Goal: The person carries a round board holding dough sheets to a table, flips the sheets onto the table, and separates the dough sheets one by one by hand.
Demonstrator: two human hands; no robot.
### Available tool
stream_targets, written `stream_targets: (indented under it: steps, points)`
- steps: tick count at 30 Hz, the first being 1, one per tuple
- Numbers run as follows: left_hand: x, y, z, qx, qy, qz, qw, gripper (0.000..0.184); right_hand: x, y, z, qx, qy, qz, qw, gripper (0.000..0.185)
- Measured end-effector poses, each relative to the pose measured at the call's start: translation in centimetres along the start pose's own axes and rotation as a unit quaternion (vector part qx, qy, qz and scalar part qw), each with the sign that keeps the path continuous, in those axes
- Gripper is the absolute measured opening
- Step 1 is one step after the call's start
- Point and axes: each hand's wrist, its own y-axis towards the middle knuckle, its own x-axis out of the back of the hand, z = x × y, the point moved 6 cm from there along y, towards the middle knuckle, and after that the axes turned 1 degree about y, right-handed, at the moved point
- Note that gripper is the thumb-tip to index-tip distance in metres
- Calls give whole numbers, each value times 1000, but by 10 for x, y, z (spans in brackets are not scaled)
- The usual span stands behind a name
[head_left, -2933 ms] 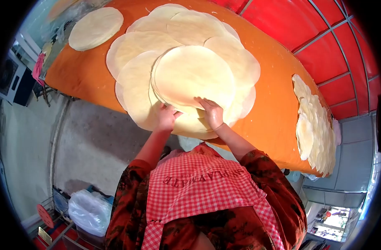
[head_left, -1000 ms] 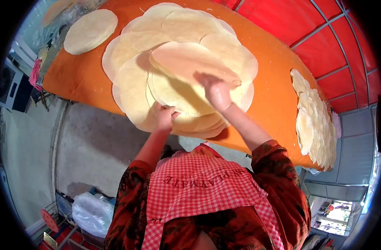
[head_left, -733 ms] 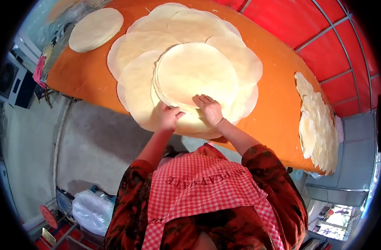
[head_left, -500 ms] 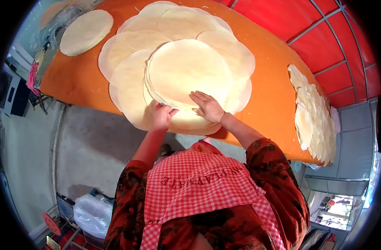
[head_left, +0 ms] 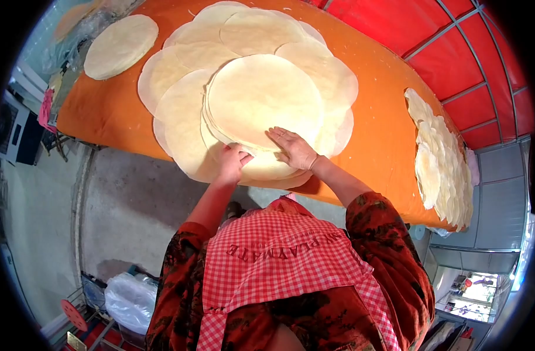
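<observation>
Over the orange bench (head_left: 381,146), pale sheets (head_left: 182,117) overlap out to its near edge, many looking unstacked. On them sits one round stack (head_left: 267,93), apparently part-built. I have the right hand (head_left: 298,154) spread on its near rim; the left hand (head_left: 231,164) bunches there, pinch unclear.

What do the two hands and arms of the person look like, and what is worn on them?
The left hand and right hand are without gloves. The patterned sleeves, red with dark blotches, end near the elbows, so both forearms are uncovered. A thin line crosses the right wrist, perhaps a narrow band; I cannot tell its material.
</observation>
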Motion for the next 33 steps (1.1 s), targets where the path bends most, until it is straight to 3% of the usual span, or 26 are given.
stream_targets:
  steps: [4, 10, 14, 19, 20, 23, 25, 27, 28, 29, 30, 32, 33]
  points:
    - [3, 0, 0, 15, -5, 34, 999, 27, -3, 6, 13, -37, -99, -52, 993, 70]
    - [4, -3, -1, 13, -18, 35, 999, 28, -9, 14, 11, -61, -91, -89, 990, 49]
    - [7, -2, 0, 18, -52, 36, 998, 26, -18, 12, 20, -61, -101, -98, 988, 48]
    - [21, 6, 11, 13, -1, -11, 1000, 17, 37, 26, 7, -38, 98, -103, 989, 41]
    - [21, 5, 11, 8, 6, -6, 1000, 15, 15, 29, -46, -148, 31, 56, 987, 37]
    - [14, 0, 5, -3, 15, -2, 1000, 15, 107, 70, -38, -92, 59, -27, 994, 38]
    - [16, 1, 7, 24, 8, -6, 1000, 15, 154, 77, 4, -28, -36, -117, 992, 38]
    - [19, 0, 5, 38, -1, -11, 999, 15, 124, 65, 8, -48, -86, -140, 985, 39]
    - [15, -5, 3, 31, -5, -12, 999, 15, 101, 54, 17, -70, -24, -164, 984, 47]
    - [12, -7, 1, 23, -10, -12, 1000, 15, 74, 41, 28, -12, -92, -181, 979, 44]
    - [9, -4, 2, 19, -27, 2, 999, 16, 46, 33, 35, 19, -157, -160, 974, 44]
    - [10, -1, 5, 12, -57, 28, 998, 18, -14, 13, 23, 8, -128, -108, 986, 44]
    - [9, -5, 2, 14, -44, 22, 999, 20, -15, 8, 30, -23, -117, -131, 984, 46]
